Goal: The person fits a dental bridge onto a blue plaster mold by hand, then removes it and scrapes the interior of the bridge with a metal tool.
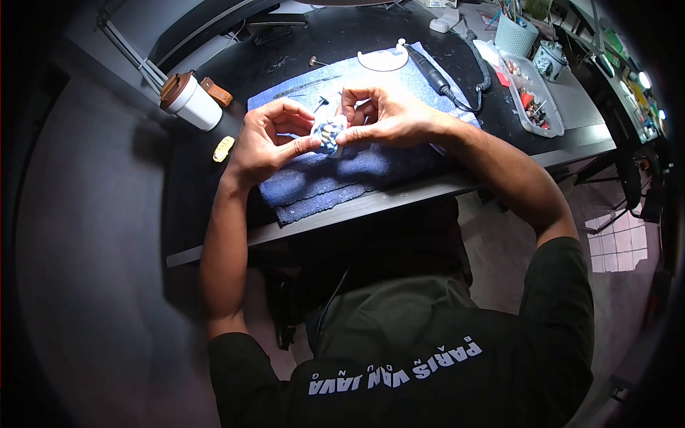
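A small blue-and-white dental model [328, 134] with cream tooth shapes is held up over the blue towel [307, 194]. My left hand [265, 139] pinches its left side between thumb and fingers. From the right, my right hand [385, 118] grips the other side, thumb low and fingers curled above. The fingertips hide the model's edges. Behind the hands, a slim metal instrument [305, 86] and a small dark-headed tool [322, 101] lie on the towel. A black rotary handpiece [427, 71] rests beyond my right hand, beside a white curved piece [382, 60].
Left of the towel are a yellowish dental cast [223, 149], a white cup [196, 107] with a brown lid and a lamp arm [132, 46]. On the right stand a clear plastic box [556, 127] of small parts, a tool holder [515, 36] and a patterned jar [549, 60].
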`<state>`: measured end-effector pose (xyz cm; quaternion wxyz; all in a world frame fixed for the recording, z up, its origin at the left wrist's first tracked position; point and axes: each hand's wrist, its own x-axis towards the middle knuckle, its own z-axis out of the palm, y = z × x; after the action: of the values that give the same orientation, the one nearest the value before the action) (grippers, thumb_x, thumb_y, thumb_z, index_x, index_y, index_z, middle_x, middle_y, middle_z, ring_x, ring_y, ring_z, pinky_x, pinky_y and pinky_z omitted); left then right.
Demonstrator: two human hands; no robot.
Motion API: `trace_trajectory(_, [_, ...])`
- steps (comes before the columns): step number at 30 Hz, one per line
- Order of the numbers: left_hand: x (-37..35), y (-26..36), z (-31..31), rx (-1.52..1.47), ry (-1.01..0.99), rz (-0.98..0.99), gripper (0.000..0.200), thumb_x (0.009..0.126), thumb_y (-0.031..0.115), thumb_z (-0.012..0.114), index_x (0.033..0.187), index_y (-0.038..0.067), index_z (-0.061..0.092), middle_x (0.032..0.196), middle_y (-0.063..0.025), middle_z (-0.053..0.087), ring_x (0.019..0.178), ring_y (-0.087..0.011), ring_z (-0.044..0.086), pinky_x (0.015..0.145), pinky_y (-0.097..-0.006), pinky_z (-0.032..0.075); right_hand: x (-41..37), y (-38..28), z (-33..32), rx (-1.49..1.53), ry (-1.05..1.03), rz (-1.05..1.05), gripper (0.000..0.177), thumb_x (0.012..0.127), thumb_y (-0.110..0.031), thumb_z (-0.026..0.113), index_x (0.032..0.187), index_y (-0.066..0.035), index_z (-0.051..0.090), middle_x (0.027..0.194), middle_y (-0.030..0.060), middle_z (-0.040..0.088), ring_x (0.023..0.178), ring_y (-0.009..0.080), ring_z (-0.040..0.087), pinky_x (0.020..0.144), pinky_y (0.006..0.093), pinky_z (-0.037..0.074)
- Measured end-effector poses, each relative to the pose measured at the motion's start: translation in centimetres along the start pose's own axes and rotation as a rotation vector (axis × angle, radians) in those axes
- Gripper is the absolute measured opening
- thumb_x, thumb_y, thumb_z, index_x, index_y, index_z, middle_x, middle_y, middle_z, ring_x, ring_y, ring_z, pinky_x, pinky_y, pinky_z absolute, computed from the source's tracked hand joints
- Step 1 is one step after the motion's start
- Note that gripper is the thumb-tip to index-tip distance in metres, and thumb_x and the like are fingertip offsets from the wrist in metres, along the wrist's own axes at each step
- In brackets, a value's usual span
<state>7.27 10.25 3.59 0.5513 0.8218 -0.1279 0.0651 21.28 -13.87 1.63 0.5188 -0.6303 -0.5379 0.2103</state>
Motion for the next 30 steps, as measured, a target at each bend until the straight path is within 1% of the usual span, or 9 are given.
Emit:
trace_trajectory(6, [0.0, 0.0, 0.0, 0.0, -0.001, -0.001, 0.038, 0.082, 0.009, 0.094, 0.111, 0.002, 0.071, 0.104, -0.0109, 0.076, 0.1, -0.0178, 0.075, 0.095, -0.0336, 0.061, -0.2, -0.6, 0.0, -0.001, -0.003, 0.002, 0.039, 0.085, -0.032, 0.094, 0.092, -0.005, 0.065, 0.098, 0.0074, 0.073, 0.092, 0.015, 0.072, 0.079, 0.0323, 0.061])
trace_trajectory(15, [0.1, -0.1, 0.0, 0.006, 0.001, -0.001, 0.039, 0.081, 0.01, 0.094, 0.111, 0.003, 0.071, 0.104, -0.0108, 0.076, 0.1, -0.0176, 0.075, 0.095, -0.0335, 0.062, 0.2, 0.9, 0.1, 0.027, 0.006, -0.007, 0.041, 0.085, -0.034, 0.094, 0.093, -0.006, 0.065, 0.1, 0.0077, 0.073, 0.089, 0.015, 0.074, 0.077, 0.0323, 0.061])
trace_trajectory(18, [0.0, -0.1, 0.0, 0.007, 0.0, 0.001, 0.039, 0.081, 0.011, 0.095, 0.111, 0.003, 0.071, 0.104, -0.0106, 0.076, 0.1, -0.0175, 0.076, 0.095, -0.0335, 0.062, 0.1, 0.2, 0.0, -0.004, -0.035, 0.031, 0.031, 0.091, -0.018, 0.089, 0.1, -0.006, 0.061, 0.1, 0.005, 0.075, 0.096, 0.0104, 0.073, 0.087, 0.0274, 0.059])
trace_trajectory(24, [0.0, -0.1, 0.0, 0.01, 0.003, 0.003, 0.039, 0.081, 0.012, 0.095, 0.11, 0.004, 0.071, 0.104, -0.0102, 0.077, 0.1, -0.0178, 0.076, 0.095, -0.0337, 0.062, 0.0, -0.1, 0.0, -0.013, -0.038, 0.025, 0.031, 0.092, -0.018, 0.089, 0.1, -0.006, 0.061, 0.099, 0.0051, 0.075, 0.096, 0.0105, 0.073, 0.087, 0.0278, 0.059])
trace_trajectory(27, [0.0, -0.1, 0.0, 0.011, 0.001, 0.01, 0.038, 0.081, 0.012, 0.095, 0.11, 0.004, 0.071, 0.104, -0.01, 0.077, 0.1, -0.0177, 0.076, 0.095, -0.0337, 0.061, 0.0, -0.1, 0.0, 0.021, -0.042, 0.031, 0.032, 0.091, -0.019, 0.089, 0.1, -0.006, 0.061, 0.098, 0.0043, 0.074, 0.095, 0.0102, 0.073, 0.086, 0.0272, 0.059])
trace_trajectory(30, [0.0, -0.1, 0.0, 0.016, 0.0, 0.007, 0.038, 0.082, 0.011, 0.095, 0.11, 0.004, 0.071, 0.104, -0.01, 0.077, 0.1, -0.0176, 0.076, 0.095, -0.0336, 0.061, 0.0, 0.1, -0.1, -0.008, 0.001, -0.004, 0.04, 0.085, -0.033, 0.094, 0.092, -0.006, 0.066, 0.097, 0.0063, 0.072, 0.087, 0.0138, 0.073, 0.077, 0.0306, 0.06])
